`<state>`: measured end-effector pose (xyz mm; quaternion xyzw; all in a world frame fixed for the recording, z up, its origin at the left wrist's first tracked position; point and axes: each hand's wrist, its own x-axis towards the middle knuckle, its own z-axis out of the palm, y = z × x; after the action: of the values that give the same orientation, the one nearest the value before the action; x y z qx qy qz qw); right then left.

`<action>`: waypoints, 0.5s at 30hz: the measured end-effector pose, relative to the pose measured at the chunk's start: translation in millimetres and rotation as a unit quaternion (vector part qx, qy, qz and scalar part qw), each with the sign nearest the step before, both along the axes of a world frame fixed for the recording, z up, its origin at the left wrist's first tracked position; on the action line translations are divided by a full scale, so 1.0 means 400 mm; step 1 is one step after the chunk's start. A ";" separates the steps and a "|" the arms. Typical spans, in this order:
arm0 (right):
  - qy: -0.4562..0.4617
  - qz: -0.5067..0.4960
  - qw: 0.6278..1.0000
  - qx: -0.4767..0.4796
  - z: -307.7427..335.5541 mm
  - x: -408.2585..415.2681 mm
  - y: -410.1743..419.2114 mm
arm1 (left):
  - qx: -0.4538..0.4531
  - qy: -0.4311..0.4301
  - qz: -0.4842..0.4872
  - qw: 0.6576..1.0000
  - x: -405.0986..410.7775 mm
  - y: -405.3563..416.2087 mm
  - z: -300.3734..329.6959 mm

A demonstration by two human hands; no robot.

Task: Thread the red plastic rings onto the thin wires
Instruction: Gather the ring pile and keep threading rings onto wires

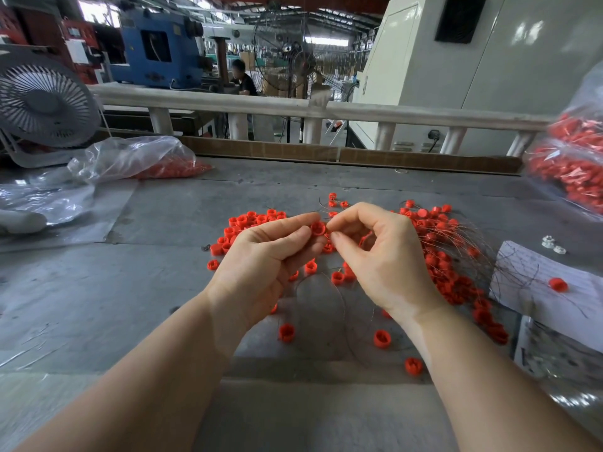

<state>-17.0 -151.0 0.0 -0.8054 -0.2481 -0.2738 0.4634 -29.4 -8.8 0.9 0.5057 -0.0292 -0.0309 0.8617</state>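
Note:
My left hand point(267, 256) pinches one red plastic ring point(318, 228) between thumb and fingers, above the grey table. My right hand point(378, 256) meets it from the right, thumb and forefinger pinched at the ring's edge, on what looks like a thin wire end. A thin wire point(329, 288) loops down under both hands. Loose red rings point(251, 220) lie heaped behind my left hand. To the right lies a pile of rings on wires point(453, 256), the wires fanning out rightward.
Single red rings point(286, 332) are scattered on the grey table point(163, 305) near my wrists. Clear bags of red rings sit at back left point(156, 161) and far right point(574, 158). A grey fan point(42, 102) stands at left. White paper point(538, 282) lies at right.

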 end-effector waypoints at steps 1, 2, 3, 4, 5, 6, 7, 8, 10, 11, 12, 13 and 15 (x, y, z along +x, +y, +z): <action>0.000 0.001 1.000 0.000 0.000 0.000 -0.001 | -0.001 0.001 -0.001 1.000 0.000 0.000 0.000; 0.000 0.001 1.000 0.000 0.000 0.001 -0.001 | -0.002 0.002 -0.001 1.000 0.000 -0.001 0.001; 0.002 0.001 1.000 0.003 -0.001 0.001 -0.001 | -0.003 0.002 0.000 1.000 -0.001 -0.002 0.001; 0.003 0.002 1.000 0.006 -0.001 0.002 -0.001 | -0.005 0.001 0.000 1.000 -0.001 -0.003 0.001; 0.004 0.002 1.000 0.009 -0.002 0.003 -0.001 | -0.006 -0.001 0.001 1.000 -0.001 -0.004 0.001; 0.004 0.002 1.000 0.011 -0.002 0.004 -0.001 | -0.006 -0.002 0.000 1.000 -0.001 -0.004 0.002; 0.004 0.002 1.000 0.013 -0.002 0.004 -0.001 | -0.007 -0.002 -0.002 1.000 -0.001 -0.003 0.002; 0.003 0.003 1.000 0.013 -0.002 0.004 -0.001 | -0.009 -0.001 -0.004 1.000 -0.001 -0.002 0.003; 0.001 0.003 1.000 0.012 -0.002 0.005 0.000 | -0.019 0.006 -0.010 1.000 0.000 0.002 0.003; 0.002 0.003 1.000 0.013 -0.002 0.004 0.000 | -0.024 0.010 -0.013 1.000 0.001 0.004 0.002; 0.002 0.003 1.000 0.013 -0.002 0.005 0.000 | -0.029 0.013 -0.014 0.999 0.002 0.005 0.002; 0.001 0.003 1.000 0.012 -0.002 0.004 0.000 | -0.031 0.015 -0.015 0.999 0.003 0.005 0.001; -0.001 0.001 1.000 0.004 -0.001 0.004 -0.001 | -0.030 0.016 -0.014 0.999 0.005 0.004 -0.001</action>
<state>-15.4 -151.3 -0.6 -0.8030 -0.2487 -0.2753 0.4664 -27.5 -7.1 0.7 0.4782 -0.0235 -0.0500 0.8765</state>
